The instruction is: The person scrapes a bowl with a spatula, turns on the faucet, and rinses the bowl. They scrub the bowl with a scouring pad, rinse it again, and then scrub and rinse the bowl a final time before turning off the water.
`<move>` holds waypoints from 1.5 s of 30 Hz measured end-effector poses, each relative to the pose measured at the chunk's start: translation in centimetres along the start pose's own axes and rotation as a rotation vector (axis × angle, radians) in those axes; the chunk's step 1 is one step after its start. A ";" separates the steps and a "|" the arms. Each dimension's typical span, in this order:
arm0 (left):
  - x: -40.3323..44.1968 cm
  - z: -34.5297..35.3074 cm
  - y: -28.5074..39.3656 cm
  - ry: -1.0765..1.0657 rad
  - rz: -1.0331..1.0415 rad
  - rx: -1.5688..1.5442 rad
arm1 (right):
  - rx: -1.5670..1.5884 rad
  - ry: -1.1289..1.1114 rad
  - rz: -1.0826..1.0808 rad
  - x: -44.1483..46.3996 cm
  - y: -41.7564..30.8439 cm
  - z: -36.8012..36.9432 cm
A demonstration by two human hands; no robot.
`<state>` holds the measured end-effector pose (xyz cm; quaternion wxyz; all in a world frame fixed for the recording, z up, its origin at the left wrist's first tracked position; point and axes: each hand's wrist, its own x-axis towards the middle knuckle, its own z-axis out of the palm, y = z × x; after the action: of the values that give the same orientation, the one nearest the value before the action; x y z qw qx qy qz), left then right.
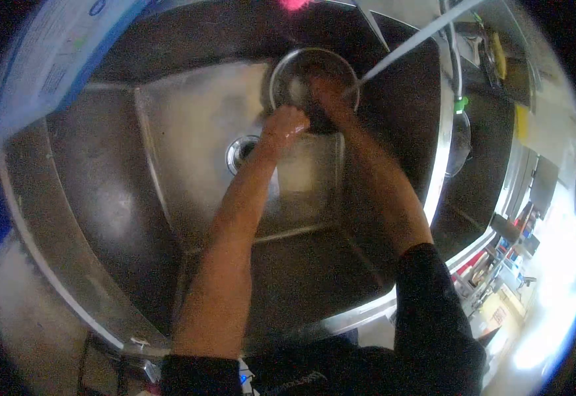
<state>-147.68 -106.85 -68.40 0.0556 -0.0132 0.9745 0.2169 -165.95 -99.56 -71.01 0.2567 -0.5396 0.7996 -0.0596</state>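
A round metal bowl (287, 70) sits at the far end of a deep metal sink (199, 125). My left hand (287, 123) is closed at the bowl's near left rim, its fingers curled over the edge. My right hand (331, 94) reaches into the bowl from the right. Its fingers are dim and blurred, so whether it holds anything is unclear. A pale round patch shows inside the bowl beside it. The sink's drain (240, 153) lies just left of my left forearm.
A pale, straight tap spout or water stream (407, 47) slants down toward the bowl from the upper right. A blue and white printed package (43, 59) hangs over the left corner. Another basin (483, 145) adjoins on the right, with a cluttered work area beyond.
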 end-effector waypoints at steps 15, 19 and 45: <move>-1.2 1.0 0.2 0.100 -0.019 0.054 | -0.241 0.035 0.023 -0.9 0.7 1.8; 0.0 -2.1 0.6 -0.194 -0.105 0.032 | -0.348 0.125 0.105 -2.0 -1.2 2.8; -0.9 3.1 -0.8 0.370 -0.014 -0.715 | -0.260 0.102 -0.074 -1.7 -1.6 0.9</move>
<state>-146.37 -106.30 -71.45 -0.1272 -0.0771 0.8310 0.5360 -163.72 -98.50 -70.58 0.1416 -0.5937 0.7921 0.0077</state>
